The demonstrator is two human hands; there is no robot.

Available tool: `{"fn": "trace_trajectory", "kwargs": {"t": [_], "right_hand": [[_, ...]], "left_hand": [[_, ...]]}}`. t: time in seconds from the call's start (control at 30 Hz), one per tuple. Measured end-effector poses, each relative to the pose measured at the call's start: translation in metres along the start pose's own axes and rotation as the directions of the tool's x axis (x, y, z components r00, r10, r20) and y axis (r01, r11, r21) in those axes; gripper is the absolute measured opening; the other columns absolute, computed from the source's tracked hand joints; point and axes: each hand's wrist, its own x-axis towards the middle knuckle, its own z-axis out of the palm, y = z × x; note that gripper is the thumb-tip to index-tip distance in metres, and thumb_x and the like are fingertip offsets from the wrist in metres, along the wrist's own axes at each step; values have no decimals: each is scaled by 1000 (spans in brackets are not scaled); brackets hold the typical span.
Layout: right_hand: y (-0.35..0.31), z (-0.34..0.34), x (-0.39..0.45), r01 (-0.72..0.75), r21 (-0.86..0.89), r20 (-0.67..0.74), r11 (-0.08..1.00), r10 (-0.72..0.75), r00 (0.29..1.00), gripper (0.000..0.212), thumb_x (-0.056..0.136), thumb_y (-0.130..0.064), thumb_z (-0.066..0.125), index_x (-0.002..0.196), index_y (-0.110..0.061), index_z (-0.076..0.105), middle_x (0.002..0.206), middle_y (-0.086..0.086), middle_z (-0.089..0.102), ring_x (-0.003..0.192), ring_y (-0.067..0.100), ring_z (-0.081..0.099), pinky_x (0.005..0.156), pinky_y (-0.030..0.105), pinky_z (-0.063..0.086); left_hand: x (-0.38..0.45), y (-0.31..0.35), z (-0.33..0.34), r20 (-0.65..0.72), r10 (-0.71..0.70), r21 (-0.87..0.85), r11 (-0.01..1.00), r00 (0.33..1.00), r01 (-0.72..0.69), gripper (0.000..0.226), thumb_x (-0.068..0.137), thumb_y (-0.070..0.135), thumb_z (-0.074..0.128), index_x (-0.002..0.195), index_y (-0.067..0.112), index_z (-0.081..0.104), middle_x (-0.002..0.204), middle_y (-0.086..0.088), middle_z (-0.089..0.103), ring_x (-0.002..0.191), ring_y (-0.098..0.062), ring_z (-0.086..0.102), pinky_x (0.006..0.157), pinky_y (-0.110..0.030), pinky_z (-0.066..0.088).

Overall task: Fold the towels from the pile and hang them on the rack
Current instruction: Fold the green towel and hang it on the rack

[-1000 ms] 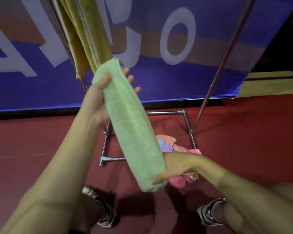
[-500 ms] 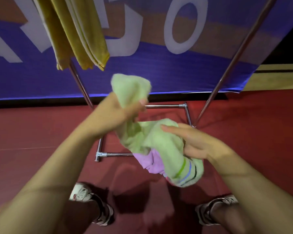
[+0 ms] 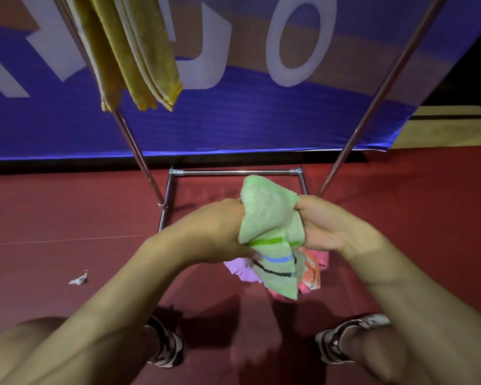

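Observation:
A light green towel with green, blue and black stripes is bunched between my two hands above the floor. My left hand grips its left side and my right hand grips its right side. Below it lies the pile of towels, purple, pink and orange, partly hidden by the green towel. Several yellow towels hang folded over the metal rack at the upper left.
The rack's slanted poles rise on both sides and its base frame sits on the red floor. A blue banner stands behind it. My two shoes are at the bottom. A small scrap lies on the floor at left.
The towel was stretched long between my hands a second ago. Both hands have since come together, and the towel is now bunched between them, lower and over the pile.

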Motion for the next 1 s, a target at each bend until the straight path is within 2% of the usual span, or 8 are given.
{"fn": "trace_trajectory", "kwargs": {"t": [0.17,0.27,0.37,0.53,0.67,0.77,0.87,1.0], "right_hand": [[-4,6,-4,-47,141,49,989,41,998,40,100,-30,50,110,2,72,107,18,73,95,26,75,85,38,62],[-5,5,-7,-63,147,64,987,54,996,54,105,-43,44,120,1,71,121,19,70,108,29,71,96,40,59],[-5,4,-10,-64,80,62,995,59,996,67,105,-55,40,137,1,61,136,22,61,120,33,64,109,44,48],[-1,5,-8,-59,-46,35,997,61,998,77,102,-67,33,140,-6,61,130,18,67,118,31,66,110,43,48],[-1,5,-16,-40,-72,66,997,45,997,58,98,-60,44,126,-18,72,123,11,73,112,31,71,102,50,53],[-6,4,-19,5,-66,57,998,-1,998,50,103,-54,42,137,-26,64,135,9,65,124,34,61,111,65,40],[-10,2,-15,143,31,-70,989,-141,988,79,96,-76,38,134,-13,67,128,17,59,115,32,55,114,57,37],[-13,-2,-18,273,-142,-36,951,-281,959,99,89,-82,29,133,-1,65,131,27,59,118,35,53,119,54,33]], "left_hand": [[3,7,4,81,120,-44,992,989,-117,26,88,49,62,88,23,68,79,5,74,72,-12,71,73,-32,58],[3,8,-1,48,143,-148,980,989,-135,28,92,53,65,93,25,67,78,4,74,72,-11,69,71,-29,57],[3,9,-2,28,150,-168,975,988,-144,37,91,60,60,100,24,67,86,2,74,81,-17,70,75,-36,58],[-1,4,-7,-56,61,-298,952,997,-75,34,91,51,66,104,20,71,93,1,75,89,-17,71,80,-42,58],[-5,-4,-20,-322,13,-391,909,946,-146,7,95,41,70,100,37,70,96,18,74,94,0,69,88,-33,57],[-7,-13,-23,-391,-73,-348,935,918,-73,11,91,53,63,91,42,66,87,20,71,86,2,66,82,-26,55],[-8,-17,-23,-427,-153,-296,955,891,22,21,84,61,55,85,43,64,83,20,70,81,3,64,72,-14,47],[-5,-18,-20,-440,-269,-311,941,856,136,33,88,57,57,98,30,72,92,10,74,90,-10,68,80,-28,53]]}}
